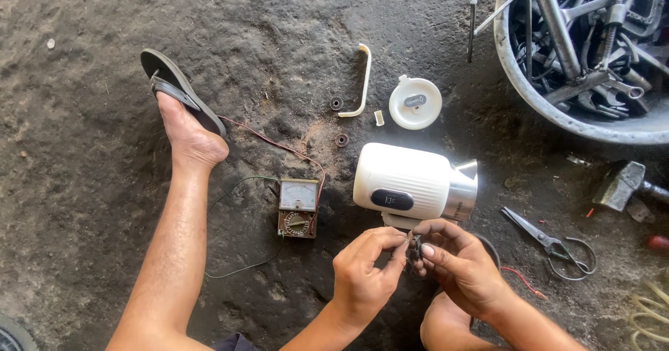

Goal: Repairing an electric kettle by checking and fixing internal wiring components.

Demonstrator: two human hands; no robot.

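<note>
My left hand (364, 272) and my right hand (456, 257) meet just below a white electric kettle (408, 182) that lies on its side on the dark ground. Both hands pinch a small dark part (415, 246) between their fingertips; what it is I cannot make out. The kettle's silver rim and spout (463, 192) point right. Its round white lid (415, 103) and a curved white handle (362, 82) lie apart on the ground above it. A brown analogue meter (298, 207) with red and green leads sits left of the kettle.
My left leg stretches up the left side, its foot in a dark sandal (175, 86). A metal basin (536, 93) of tools fills the top right. Scissors (550, 241) and a hammer head (619, 184) lie to the right. Two small dark rings (339, 121) lie near the handle.
</note>
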